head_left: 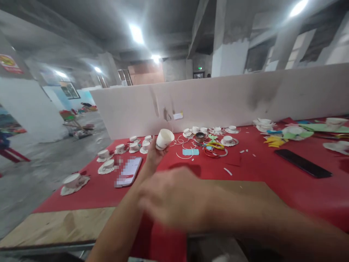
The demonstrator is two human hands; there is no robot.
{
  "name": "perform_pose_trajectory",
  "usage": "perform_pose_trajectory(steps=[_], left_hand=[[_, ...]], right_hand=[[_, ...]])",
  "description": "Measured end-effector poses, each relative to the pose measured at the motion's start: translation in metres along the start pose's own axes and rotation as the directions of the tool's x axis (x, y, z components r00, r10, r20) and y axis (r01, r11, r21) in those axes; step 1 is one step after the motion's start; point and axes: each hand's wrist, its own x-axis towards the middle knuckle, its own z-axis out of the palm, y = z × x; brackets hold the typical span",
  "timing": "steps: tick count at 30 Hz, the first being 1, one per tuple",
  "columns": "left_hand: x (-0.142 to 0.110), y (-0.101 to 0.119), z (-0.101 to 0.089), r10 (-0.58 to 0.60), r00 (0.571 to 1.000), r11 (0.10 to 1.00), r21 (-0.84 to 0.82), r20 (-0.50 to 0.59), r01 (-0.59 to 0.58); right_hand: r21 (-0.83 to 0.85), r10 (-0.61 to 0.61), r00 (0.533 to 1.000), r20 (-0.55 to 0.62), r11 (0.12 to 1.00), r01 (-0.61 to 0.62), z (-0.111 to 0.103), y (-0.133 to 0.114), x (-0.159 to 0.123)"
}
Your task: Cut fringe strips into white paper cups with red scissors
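A white paper cup (165, 138) is tilted in my left hand (155, 155), its open mouth turned up and to the right. My right hand (177, 196) crosses in front of my left forearm, close to the camera. Motion smears its fingers, so I cannot tell whether they hold anything. Just right of the cup, thin white paper rings and strips (185, 140) are strewn on the red tabletop (169, 174), along with a light-blue paper piece (190, 152). Yellow-handled scissors (216, 145) and a roll of tape (200, 137) are beyond them.
Small white paper cups on saucers (108, 165) stand at the left and along the back. A lit phone (128, 172) lies by my left forearm, a black phone (302, 163) at the right. Coloured paper cut-outs (275, 141) lie farther right. A pale panel (218, 103) closes the back edge.
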Motion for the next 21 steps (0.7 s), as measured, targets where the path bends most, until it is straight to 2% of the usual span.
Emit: perform_pose_trajectory(steps=[1,2,3,5,8,11,15,21], left_hand=[[0.0,0.003,-0.001,-0.002,1.0,1.0,0.012,-0.011,0.002],[-0.001,0.005,-0.002,-0.003,1.0,1.0,0.02,-0.024,0.003],[-0.002,0.004,-0.004,-0.007,0.999,1.0,0.025,-0.037,0.008],[-0.005,-0.003,-0.01,-0.026,0.998,0.999,0.029,-0.06,0.028],[-0.011,-0.023,-0.021,-0.069,0.992,0.997,0.029,-0.107,0.073],[-0.016,-0.04,-0.03,-0.135,0.981,0.989,0.047,-0.141,0.143],[-0.016,-0.041,-0.033,-0.16,0.977,0.984,0.055,-0.143,0.169],[-0.007,-0.038,-0.034,-0.142,0.975,0.988,0.031,-0.172,0.149]], right_hand=[[-0.025,0.13,0.991,-0.034,0.991,-0.131,-0.003,0.016,0.001],[-0.05,0.264,0.962,-0.07,0.962,-0.267,-0.005,0.037,0.003],[-0.073,0.387,0.917,-0.097,0.916,-0.395,-0.007,0.062,0.004],[-0.105,0.588,0.795,-0.148,0.79,-0.603,-0.007,0.116,0.004],[-0.117,0.757,0.625,-0.19,0.614,-0.78,0.005,0.191,0.005],[-0.099,0.831,0.516,-0.21,0.507,-0.856,0.026,0.241,0.011],[-0.067,0.879,0.439,-0.186,0.434,-0.898,0.057,0.273,0.025],[-0.048,0.879,0.42,-0.227,0.421,-0.906,0.079,0.29,0.039]])
